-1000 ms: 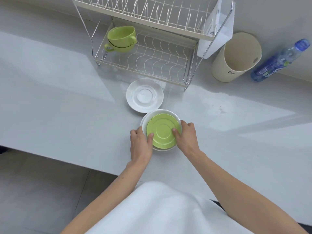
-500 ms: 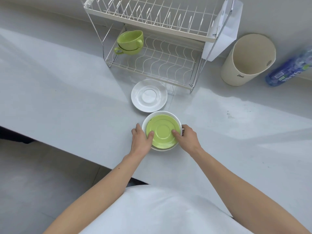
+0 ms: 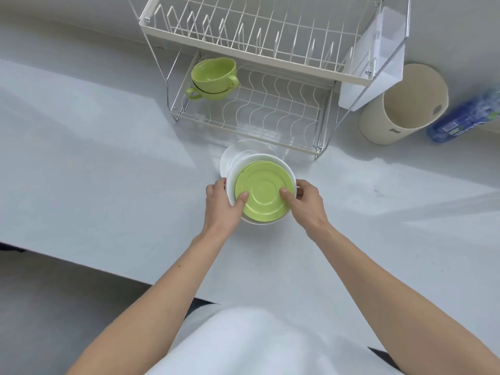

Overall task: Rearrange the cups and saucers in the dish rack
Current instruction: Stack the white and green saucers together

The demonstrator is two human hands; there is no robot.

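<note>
A green saucer (image 3: pixel 262 194) lies upside down on top of a white saucer (image 3: pixel 286 169), and both my hands hold this stack above the counter. My left hand (image 3: pixel 223 203) grips its left rim, my right hand (image 3: pixel 304 203) its right rim, thumbs pressing on the green one. The stack partly covers another white saucer (image 3: pixel 230 155) that lies on the counter just in front of the rack. Two green cups (image 3: pixel 213 79) sit stacked at the left end of the lower shelf of the white wire dish rack (image 3: pixel 270 115). The rack's upper shelf is bare.
A cream round container (image 3: pixel 403 109) stands right of the rack. A blue plastic bottle (image 3: pixel 465 117) lies beyond it at the frame's right edge. A clear plastic holder (image 3: pixel 373 69) hangs on the rack's right side. The counter's front edge runs below my forearms.
Both hands have lifted the green-and-white saucer stack off the counter and carried it toward the rack, over the lone white saucer. The view has shifted closer to the rack.
</note>
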